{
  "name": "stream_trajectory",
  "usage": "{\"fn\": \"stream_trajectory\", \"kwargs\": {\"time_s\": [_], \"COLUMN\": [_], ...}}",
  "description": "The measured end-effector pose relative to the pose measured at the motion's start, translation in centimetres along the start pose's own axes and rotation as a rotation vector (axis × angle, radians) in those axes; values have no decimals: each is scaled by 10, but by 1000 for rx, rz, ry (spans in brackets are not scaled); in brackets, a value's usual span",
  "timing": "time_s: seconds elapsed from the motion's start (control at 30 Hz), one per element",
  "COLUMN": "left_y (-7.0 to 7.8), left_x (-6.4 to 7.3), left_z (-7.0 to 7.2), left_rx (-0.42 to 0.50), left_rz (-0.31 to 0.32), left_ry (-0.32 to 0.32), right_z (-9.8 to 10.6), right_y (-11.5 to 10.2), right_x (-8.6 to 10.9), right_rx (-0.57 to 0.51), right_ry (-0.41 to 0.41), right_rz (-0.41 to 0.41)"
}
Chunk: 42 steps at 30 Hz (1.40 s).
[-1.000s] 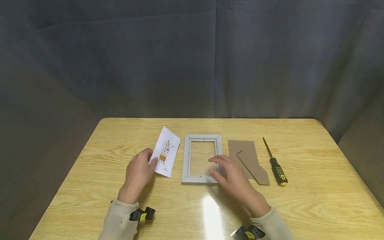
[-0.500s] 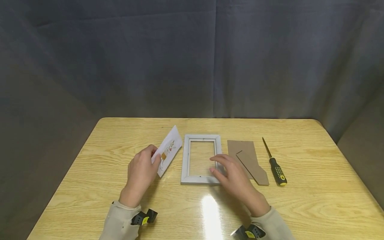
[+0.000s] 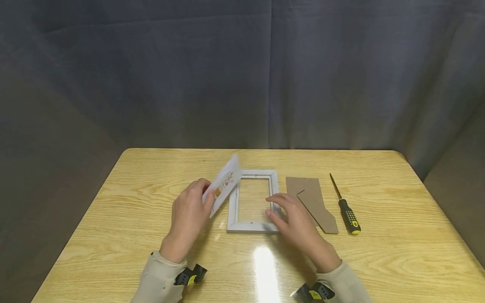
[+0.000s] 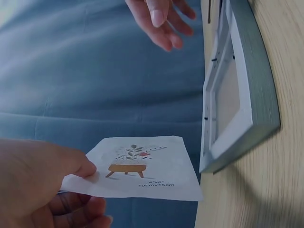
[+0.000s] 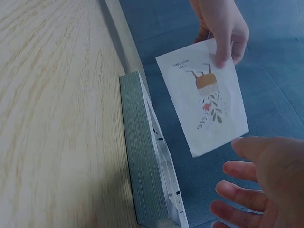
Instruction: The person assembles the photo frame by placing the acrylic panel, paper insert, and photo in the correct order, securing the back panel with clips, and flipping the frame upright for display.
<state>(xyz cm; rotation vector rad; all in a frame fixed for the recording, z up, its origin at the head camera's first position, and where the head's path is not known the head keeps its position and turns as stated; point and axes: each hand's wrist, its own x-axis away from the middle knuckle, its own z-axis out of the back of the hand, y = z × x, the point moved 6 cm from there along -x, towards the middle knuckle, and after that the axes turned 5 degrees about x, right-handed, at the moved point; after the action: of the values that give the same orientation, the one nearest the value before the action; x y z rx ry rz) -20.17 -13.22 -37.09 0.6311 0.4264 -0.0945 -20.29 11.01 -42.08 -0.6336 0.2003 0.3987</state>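
Observation:
My left hand (image 3: 189,212) pinches a white picture card (image 4: 142,183) by its edge, thumb on the printed side and fingers beneath. The card shows a plant in an orange pot on legs and small size lettering. It is tilted and raised, overlapping the left rail of a whitish picture frame (image 3: 233,210) in the head view. The frame lies flat on the table, and small dark tabs show along its inner edge in the wrist views. Above the frame's right side hovers my right hand (image 3: 297,225), fingers apart and loosely bent, with nothing between them.
Right of the frame lies a brown backing board (image 3: 307,185) with its stand leg (image 3: 326,219). Farther right, a screwdriver (image 3: 348,214) with a black and yellow handle points away. A dark curtain (image 3: 242,84) hangs behind the wooden table (image 3: 113,219).
My left hand has moved to the right, bringing the card from beside the frame to over its left rail; the card has turned more edge-on. My right hand has stayed almost still.

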Motion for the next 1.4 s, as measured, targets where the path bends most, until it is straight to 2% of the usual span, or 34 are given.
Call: {"fn": "stream_trajectory", "kwargs": {"time_s": [0.37,0.77,1.03,1.2,1.4], "left_y": [22,41,50,55,65], "left_x": [-8,-14,-12,-9,-3], "left_z": [-18,-41,-58,-70,-84], "left_rx": [11,-43,-63,-89,-77], "left_rz": [-97,-175,-196,-231,-278], "left_ry": [-21,-48,-85,-118,-159], "right_z": [-1,0,1,2,4], "right_y": [-2,-3,0,1,3], "right_x": [-1,-2,-3,-3,-2], "right_rx": [-1,3,7,5,-2], "right_ry": [2,4,-8,-6,-3], "right_rz": [3,-1,-16,-14,-15]}}
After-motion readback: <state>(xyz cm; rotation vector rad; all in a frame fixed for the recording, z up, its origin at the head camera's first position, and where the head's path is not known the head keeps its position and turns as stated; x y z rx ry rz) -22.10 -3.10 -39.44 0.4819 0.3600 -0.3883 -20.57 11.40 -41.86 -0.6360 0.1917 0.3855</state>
